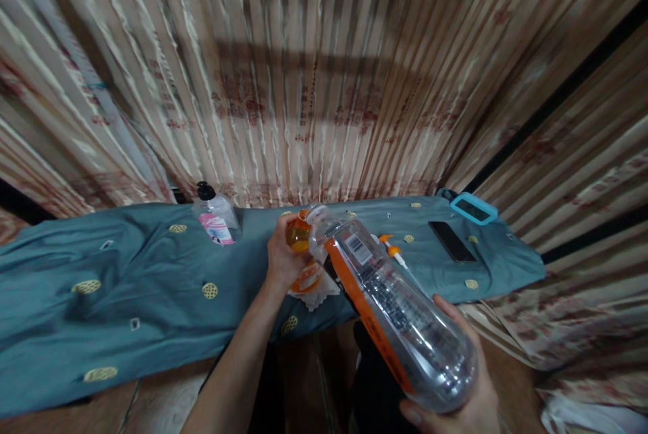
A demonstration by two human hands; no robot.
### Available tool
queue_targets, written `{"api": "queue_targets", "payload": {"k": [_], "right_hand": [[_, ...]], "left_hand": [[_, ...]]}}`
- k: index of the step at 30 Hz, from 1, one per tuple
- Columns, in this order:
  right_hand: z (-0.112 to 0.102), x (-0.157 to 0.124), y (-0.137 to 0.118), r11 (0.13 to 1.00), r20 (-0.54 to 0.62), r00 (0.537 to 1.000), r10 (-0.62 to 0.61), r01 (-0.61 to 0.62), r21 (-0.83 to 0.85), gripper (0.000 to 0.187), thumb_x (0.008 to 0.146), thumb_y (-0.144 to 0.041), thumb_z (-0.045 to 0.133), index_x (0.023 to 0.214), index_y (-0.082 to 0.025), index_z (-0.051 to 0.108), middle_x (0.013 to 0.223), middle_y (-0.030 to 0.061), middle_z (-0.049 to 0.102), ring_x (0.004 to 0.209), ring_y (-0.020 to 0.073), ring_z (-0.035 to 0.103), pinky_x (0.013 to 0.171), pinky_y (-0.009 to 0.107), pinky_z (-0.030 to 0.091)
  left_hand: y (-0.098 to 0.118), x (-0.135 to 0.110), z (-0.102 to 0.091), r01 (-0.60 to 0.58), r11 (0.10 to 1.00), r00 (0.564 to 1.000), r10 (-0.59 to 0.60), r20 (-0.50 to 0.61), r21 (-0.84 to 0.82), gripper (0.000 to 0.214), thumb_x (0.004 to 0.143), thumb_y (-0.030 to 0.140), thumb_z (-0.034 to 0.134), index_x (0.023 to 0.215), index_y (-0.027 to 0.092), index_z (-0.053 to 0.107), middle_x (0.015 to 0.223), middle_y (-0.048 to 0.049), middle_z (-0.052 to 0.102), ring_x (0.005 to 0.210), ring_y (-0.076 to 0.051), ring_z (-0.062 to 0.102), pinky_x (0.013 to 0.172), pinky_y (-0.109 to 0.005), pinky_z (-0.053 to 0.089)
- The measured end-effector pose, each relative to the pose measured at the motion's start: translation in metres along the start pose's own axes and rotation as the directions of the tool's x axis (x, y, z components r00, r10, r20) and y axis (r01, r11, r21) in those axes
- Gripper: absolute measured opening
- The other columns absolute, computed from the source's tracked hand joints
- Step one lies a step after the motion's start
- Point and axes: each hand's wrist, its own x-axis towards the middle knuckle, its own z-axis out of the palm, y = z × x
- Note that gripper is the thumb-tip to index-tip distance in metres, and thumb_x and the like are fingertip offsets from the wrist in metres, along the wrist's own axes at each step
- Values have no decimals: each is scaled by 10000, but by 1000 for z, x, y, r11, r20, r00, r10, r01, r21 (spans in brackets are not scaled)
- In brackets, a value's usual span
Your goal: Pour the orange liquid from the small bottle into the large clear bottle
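My right hand point(466, 380) is wrapped round the base of a large clear plastic bottle point(420, 312) with an orange and black label. That bottle is tilted, its neck pointing up and left to the mouth of a smaller amber bottle point(298, 235). Whether the two mouths touch, I cannot tell. My left hand point(283, 255) grips the amber bottle, fingers closed about its upper part. Beneath the amber bottle lies a white tissue point(316, 297). Just right of the clear bottle's neck, an orange and white pump head point(393, 252) rests on the cloth.
A teal cloth point(167, 299) with yellow patterns covers the long surface. On its left stands a clear bottle with a black cap and pink label point(215, 218). To the right lie a black phone point(452, 241) and a blue-framed device point(473, 208). A pleated curtain point(304, 83) hangs behind.
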Motion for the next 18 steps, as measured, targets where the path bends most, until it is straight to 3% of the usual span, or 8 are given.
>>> {"api": "queue_targets", "payload": {"k": [10, 18], "right_hand": [[2, 2, -7, 999, -16, 1000, 14, -15, -29, 1051, 535, -756, 809, 1380, -216, 494, 1410, 78, 547, 1254, 300, 564, 1030, 313, 389], [-4, 4, 1, 993, 24, 996, -80, 82, -81, 1031, 566, -720, 817, 1396, -205, 489, 1407, 95, 538, 1193, 302, 598, 939, 321, 459]], "left_hand": [[-1, 1, -2, -21, 999, 1000, 21, 9, 49, 493, 582, 264, 770, 1032, 225, 573, 976, -15, 722, 853, -197, 703, 777, -321, 562], [3, 1, -2, -19, 999, 1000, 18, 3, 50, 463, 596, 266, 755, 1014, 226, 561, 958, -19, 721, 842, -199, 706, 778, -333, 563]]}}
